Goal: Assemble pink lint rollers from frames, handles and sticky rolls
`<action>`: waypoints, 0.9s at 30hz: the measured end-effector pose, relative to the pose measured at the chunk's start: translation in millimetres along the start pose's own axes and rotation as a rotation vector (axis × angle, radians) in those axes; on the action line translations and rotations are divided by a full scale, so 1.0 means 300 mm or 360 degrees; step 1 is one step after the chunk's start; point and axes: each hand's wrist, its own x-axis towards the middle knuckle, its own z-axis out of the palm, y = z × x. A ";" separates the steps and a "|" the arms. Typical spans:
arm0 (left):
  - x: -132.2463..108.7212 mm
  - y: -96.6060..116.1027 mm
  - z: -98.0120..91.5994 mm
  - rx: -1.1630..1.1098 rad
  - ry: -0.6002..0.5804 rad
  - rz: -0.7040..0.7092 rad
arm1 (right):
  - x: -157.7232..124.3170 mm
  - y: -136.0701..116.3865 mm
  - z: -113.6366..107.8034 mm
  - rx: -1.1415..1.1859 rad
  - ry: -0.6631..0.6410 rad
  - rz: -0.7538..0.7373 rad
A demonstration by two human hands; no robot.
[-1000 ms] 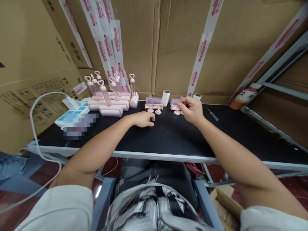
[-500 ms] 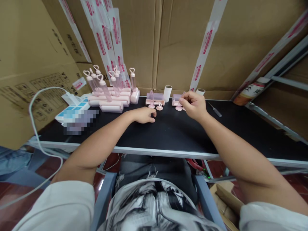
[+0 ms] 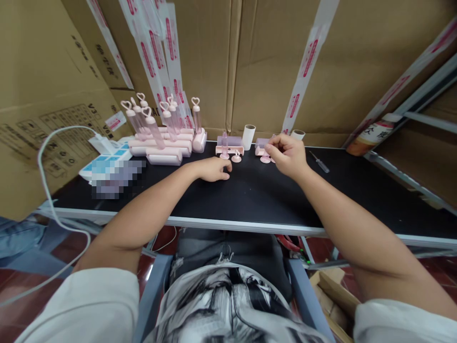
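Note:
My left hand (image 3: 213, 169) rests on the black tabletop (image 3: 250, 195) with its fingers curled loosely, holding nothing I can see, just in front of a pink plastic part (image 3: 229, 144) and two small pink round pieces (image 3: 236, 157). My right hand (image 3: 286, 155) is farther right, its fingers pinched together on a second pink plastic part (image 3: 262, 144) that stands near the back of the table. A small pink round piece (image 3: 265, 159) lies just below that hand's fingers.
A group of pink rollers with heart-topped handles (image 3: 166, 136) stands at the back left. A white tube (image 3: 248, 137) and a second one (image 3: 297, 135) stand by the cardboard wall. A screwdriver (image 3: 319, 162) lies right of my hand. A white power strip (image 3: 107, 164) with cable sits left.
The view has shifted slightly downward. Both hands stay almost where they were, the right still pinching the pink part.

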 end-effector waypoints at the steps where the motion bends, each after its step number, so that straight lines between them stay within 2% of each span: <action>1: -0.001 0.002 -0.002 0.0006 -0.0007 -0.0005 | 0.000 0.001 -0.001 0.0000 0.0004 -0.0005; 9: -0.003 -0.003 -0.002 -0.0017 -0.0021 0.0002 | 0.007 0.003 -0.015 -0.0001 0.0108 -0.0038; 13: 0.002 -0.017 -0.003 -0.0078 0.0046 0.0063 | 0.024 0.020 -0.043 -0.0043 0.0217 -0.0111; 16: 0.009 -0.028 -0.016 -0.0225 0.0272 0.0106 | 0.039 0.058 -0.061 -0.0015 0.0306 -0.0130; 20: 0.017 -0.038 -0.026 -0.0396 0.0780 0.0121 | 0.066 0.130 -0.075 0.0048 0.0436 -0.0106; 24: 0.038 -0.062 -0.005 -0.0673 0.1184 -0.0026 | 0.095 0.187 -0.120 -0.0131 0.0728 -0.0249; 27: 0.075 -0.110 0.009 -0.0664 0.1428 0.0026 | 0.111 0.229 -0.172 -0.0293 0.0822 -0.0164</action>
